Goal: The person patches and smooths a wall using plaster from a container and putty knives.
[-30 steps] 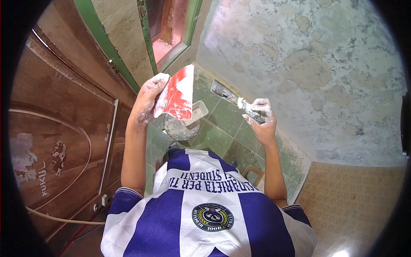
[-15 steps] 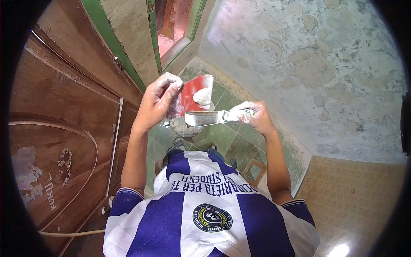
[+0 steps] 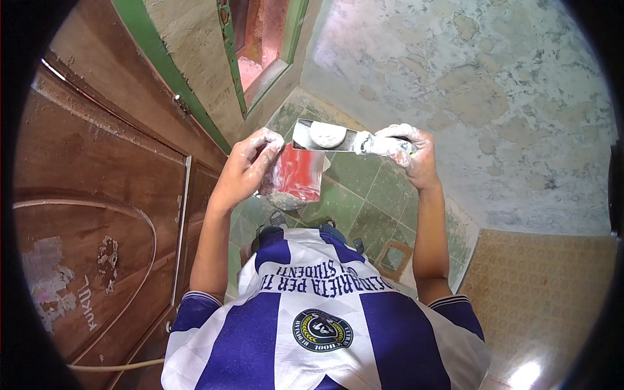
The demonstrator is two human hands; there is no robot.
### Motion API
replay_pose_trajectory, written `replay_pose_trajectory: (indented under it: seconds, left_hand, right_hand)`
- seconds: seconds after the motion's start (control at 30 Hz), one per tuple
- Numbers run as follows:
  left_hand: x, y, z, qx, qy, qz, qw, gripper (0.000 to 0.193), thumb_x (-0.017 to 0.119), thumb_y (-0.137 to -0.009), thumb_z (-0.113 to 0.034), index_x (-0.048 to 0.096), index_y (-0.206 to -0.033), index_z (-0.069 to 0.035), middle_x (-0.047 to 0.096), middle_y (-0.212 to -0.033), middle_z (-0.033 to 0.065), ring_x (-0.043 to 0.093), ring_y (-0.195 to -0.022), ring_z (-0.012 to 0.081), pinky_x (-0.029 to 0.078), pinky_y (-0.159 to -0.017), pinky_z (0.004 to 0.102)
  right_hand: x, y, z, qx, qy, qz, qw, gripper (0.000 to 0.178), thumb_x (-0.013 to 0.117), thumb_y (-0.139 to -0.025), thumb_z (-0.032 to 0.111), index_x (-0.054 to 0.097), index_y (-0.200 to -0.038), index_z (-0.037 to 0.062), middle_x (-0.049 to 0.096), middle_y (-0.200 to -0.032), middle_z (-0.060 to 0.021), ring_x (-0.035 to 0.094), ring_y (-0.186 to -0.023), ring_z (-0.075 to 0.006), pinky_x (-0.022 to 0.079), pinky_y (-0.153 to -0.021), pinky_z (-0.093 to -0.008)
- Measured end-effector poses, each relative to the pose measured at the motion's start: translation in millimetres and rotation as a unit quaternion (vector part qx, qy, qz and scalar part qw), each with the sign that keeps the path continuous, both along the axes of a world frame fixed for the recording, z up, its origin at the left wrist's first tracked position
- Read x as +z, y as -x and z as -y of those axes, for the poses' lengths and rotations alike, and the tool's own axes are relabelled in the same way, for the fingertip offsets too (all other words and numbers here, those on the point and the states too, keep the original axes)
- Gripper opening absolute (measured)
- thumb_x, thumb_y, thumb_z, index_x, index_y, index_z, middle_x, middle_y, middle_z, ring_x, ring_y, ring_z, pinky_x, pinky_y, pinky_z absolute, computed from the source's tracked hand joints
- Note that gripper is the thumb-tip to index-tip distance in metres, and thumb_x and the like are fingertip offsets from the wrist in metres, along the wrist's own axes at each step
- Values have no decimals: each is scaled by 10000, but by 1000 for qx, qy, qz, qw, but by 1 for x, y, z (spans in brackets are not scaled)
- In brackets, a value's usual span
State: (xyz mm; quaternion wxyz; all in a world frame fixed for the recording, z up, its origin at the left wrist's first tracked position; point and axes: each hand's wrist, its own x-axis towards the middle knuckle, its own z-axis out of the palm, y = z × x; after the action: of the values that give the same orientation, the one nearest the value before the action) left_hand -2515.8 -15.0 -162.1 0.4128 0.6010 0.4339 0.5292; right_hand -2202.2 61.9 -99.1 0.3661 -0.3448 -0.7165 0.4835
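My left hand (image 3: pixel 246 170) is closed on the left edge of a flat red plastic spreader (image 3: pixel 300 174), smeared with white. In my closed right hand (image 3: pixel 421 159) is the white-crusted handle of a putty knife (image 3: pixel 359 142). Its wide metal blade points left and lies just above the spreader's far edge. A rounded lump of white putty (image 3: pixel 328 135) sits on the blade. White residue coats the fingers of both hands.
A patchy plastered wall (image 3: pixel 494 97) rises at right, above a tan patterned surface (image 3: pixel 539 292). Brown wooden door (image 3: pixel 97 175) stands at left, with a pale hose (image 3: pixel 117 367) nearby. Below are green floor tiles (image 3: pixel 341 208), a small wooden frame (image 3: pixel 394 259) and a rounded grey object (image 3: pixel 286 202).
The putty knife has moved from the spreader's near edge to its far edge. The putty lump has passed from the spreader onto the blade. The spreader has tilted and lowered slightly.
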Motion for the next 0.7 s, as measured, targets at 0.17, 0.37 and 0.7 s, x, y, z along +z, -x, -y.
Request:
replay_pose_trajectory:
  seconds: [0.17,0.37,0.7]
  left_hand:
    - [-20,-15,-13,-64,185,169,966,130,539,-977,-132,619,-1009,-35,547,-756,-53,433,-576,1,356,-496,177]
    - [-23,-40,-37,-101,254,305,912,152,551,-971,-137,602,-1045,-14,637,-844,-14,573,-684,26,463,-597,195]
    - [-18,-131,-74,-50,221,235,945,196,525,-1005,-232,580,-1092,-65,610,-892,-32,574,-754,35,477,-658,215]
  right_hand:
    - [-18,6,32,3,-3,-40,999,293,782,-746,105,664,-998,14,629,-1002,-54,595,-917,-132,496,-776,-282]
    - [-67,-27,50,-66,-60,18,996,262,772,-700,-17,654,-926,42,584,-1046,-62,563,-995,-180,457,-872,-319]
    - [-119,-184,95,-331,-46,45,941,277,779,-704,23,612,-924,-1,595,-1036,-72,568,-986,-185,444,-892,-310]
